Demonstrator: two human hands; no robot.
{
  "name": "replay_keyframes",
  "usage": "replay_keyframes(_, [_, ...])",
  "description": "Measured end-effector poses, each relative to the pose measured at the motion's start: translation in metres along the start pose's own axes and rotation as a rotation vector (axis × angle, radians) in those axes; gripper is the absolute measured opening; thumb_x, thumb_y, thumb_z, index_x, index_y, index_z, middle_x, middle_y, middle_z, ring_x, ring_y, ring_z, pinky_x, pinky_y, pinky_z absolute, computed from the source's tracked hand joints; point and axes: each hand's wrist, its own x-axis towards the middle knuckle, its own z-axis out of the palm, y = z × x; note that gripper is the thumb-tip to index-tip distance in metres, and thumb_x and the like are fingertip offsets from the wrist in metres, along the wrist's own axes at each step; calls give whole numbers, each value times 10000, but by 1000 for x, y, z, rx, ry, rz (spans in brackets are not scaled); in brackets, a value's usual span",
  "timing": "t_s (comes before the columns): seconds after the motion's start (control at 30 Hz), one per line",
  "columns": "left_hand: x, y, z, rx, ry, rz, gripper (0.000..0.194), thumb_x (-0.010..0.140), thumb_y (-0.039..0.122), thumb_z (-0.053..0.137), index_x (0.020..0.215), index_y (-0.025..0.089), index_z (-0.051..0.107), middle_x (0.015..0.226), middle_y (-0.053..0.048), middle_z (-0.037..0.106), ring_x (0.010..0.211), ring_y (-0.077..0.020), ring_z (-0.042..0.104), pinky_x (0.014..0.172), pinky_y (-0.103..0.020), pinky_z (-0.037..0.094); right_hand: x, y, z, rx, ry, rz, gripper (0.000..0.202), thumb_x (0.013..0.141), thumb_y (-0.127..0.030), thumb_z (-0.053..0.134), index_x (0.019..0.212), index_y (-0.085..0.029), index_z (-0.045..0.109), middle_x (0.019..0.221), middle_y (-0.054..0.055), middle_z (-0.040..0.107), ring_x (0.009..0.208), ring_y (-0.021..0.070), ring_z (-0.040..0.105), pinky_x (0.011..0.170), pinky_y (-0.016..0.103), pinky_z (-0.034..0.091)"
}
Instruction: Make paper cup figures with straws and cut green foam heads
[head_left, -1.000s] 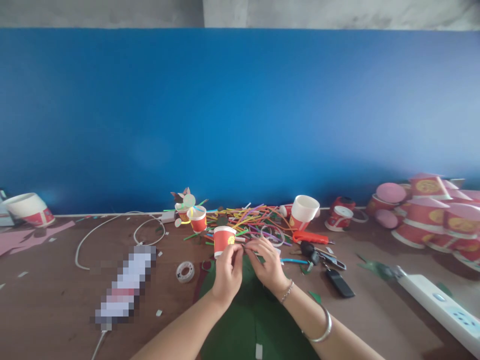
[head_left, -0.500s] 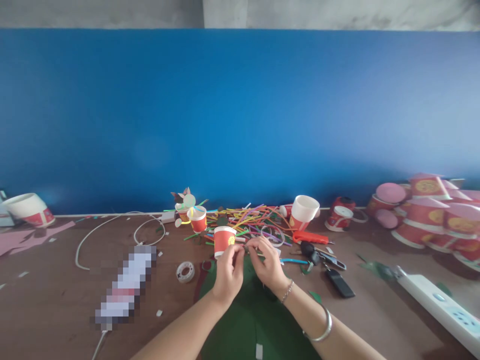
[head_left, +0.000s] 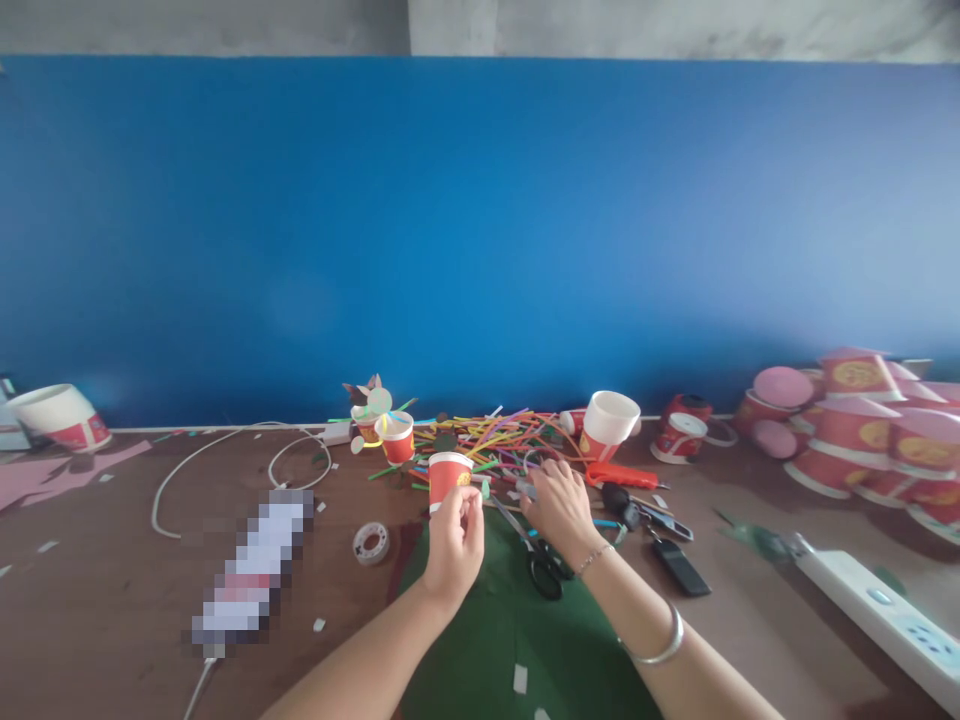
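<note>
My left hand (head_left: 457, 540) is closed in a pinch, with a small pale green piece (head_left: 485, 488) at its fingertips. Just behind it stands a red paper cup (head_left: 448, 475) with a white rim, partly covered by the fingers. My right hand (head_left: 561, 508) is to the right, palm down, fingers bent and closed; a small pale bit shows by its thumb, too little to name. Black-handled scissors (head_left: 546, 575) lie between the hands on a dark green sheet (head_left: 495, 620), blades pointing up and left.
Colourful thin sticks (head_left: 495, 430) are heaped behind the hands. A white cup (head_left: 611, 425), an orange-red tool (head_left: 622, 475) and keys (head_left: 679, 562) lie to the right. A tape roll (head_left: 371, 543) sits left, a power strip (head_left: 877, 600) far right, with red cup constructions (head_left: 847, 450) behind.
My hands were together at their fingertips; my right hand has moved right, away from the left. The scissors and the small pale green piece now show. My left hand stays nearly in place.
</note>
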Motion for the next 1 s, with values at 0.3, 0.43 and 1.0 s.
replay_keyframes(0.3, [3, 0, 1, 3, 86, 73, 98, 897, 187, 431, 866, 174, 524, 804, -52, 612, 716, -147, 615, 666, -241, 483, 1, -20, -22, 303, 208, -195, 43, 757, -191, 578, 789, -184, 550, 733, 23, 617, 783, 186, 538, 784, 331, 327])
replay_keyframes(0.43, [3, 0, 2, -36, 83, 80, 98, 899, 179, 431, 893, 178, 529, 876, -71, 622, 812, -167, 633, 732, -264, 500, -3, -31, -29, 414, 206, -366, 70, 751, -158, 565, 815, -182, 552, 751, 23, 620, 787, 176, 536, 771, 315, 322])
replay_keyframes(1.0, [3, 0, 0, -105, 65, -12, 92, 898, 224, 456, 867, 165, 519, 910, -69, 599, 670, -111, 566, 606, -210, 464, -1, -13, -6, 62, 115, 7, 144, 736, -153, 561, 874, -184, 582, 814, 81, 654, 878, 248, 518, 792, 360, 304])
